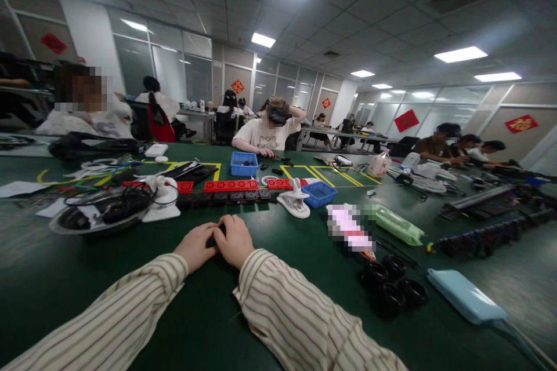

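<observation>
My left hand (198, 248) and my right hand (235, 240) rest together on the green table (204, 313), their fingertips meeting. The fingers of both are bent and close together, and I see no object in them. Their undersides are hidden. Just beyond them lies a row of red sockets (230, 186) above a black strip (224, 198). A white clip stand (296, 200) sits ahead to the right, beside a blue tray (319, 193). To the left, a white clip-like device (163, 197) stands by a clear bowl (93, 214) of dark parts.
Black ring-shaped parts (394, 284), a light blue case (465, 294) with a cable and a green pack (395, 224) lie to the right. Another blue bin (243, 163) is farther back. A person (267, 130) sits across the table; others work around the room.
</observation>
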`<state>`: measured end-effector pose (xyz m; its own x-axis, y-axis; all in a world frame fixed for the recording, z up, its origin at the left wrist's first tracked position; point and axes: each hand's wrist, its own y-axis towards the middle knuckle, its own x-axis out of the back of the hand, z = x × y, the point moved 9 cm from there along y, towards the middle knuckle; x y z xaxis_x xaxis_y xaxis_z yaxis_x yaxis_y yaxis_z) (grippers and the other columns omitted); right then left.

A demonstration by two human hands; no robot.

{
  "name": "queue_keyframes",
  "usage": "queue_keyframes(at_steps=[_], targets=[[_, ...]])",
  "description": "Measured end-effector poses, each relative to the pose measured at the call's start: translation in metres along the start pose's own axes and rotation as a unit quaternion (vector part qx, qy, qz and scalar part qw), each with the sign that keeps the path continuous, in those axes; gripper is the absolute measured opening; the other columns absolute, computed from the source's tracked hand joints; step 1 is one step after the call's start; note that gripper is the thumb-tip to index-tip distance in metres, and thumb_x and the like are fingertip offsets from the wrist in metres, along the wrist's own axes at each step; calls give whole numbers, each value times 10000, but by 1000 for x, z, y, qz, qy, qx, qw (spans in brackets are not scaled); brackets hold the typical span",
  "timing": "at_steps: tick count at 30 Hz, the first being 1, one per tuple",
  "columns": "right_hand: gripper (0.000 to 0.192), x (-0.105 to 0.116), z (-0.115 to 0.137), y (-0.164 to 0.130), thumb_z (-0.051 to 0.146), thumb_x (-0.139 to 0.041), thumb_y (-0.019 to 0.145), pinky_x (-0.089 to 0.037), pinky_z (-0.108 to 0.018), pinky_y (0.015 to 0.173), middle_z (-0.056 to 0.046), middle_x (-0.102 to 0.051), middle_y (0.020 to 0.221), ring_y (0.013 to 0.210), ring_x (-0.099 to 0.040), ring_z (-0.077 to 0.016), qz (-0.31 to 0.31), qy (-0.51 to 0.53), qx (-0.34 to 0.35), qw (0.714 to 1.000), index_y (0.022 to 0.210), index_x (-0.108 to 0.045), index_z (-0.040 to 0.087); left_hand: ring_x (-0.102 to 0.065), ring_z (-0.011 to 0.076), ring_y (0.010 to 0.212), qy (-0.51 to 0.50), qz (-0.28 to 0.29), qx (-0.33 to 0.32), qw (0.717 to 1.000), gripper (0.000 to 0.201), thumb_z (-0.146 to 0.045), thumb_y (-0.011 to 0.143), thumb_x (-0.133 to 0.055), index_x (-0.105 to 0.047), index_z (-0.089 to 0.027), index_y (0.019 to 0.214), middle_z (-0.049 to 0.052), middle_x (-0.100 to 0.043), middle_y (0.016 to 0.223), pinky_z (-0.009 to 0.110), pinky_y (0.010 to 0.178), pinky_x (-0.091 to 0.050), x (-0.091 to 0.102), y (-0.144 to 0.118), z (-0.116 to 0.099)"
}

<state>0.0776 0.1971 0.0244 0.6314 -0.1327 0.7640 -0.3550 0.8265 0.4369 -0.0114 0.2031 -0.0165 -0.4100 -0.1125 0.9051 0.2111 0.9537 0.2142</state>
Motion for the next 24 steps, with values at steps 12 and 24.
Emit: queue_keyframes(at_steps=[12,24], targets=[[204,2,1,-4,326,-507,861,-392,-281,843,-47,-522,977,944,-491,-160,25,6,5,1000,1008,-528,186,-418,276,1213,33,37,2,999,492,-351,703,-454,-568,-84,1099,166,-488,1280,393,1047,-298,-2,-1,-5],[192,-1,0,-2,298,-506,862,-402,-252,846,-33,-518,992,949,-503,-140,31,45,17,998,1019,-536,191,-391,289,1228,40,57,3,998,579,-364,709,-464,-483,-45,1192,186,-452,1307,413,1049,-283,-2,-4,-9]])
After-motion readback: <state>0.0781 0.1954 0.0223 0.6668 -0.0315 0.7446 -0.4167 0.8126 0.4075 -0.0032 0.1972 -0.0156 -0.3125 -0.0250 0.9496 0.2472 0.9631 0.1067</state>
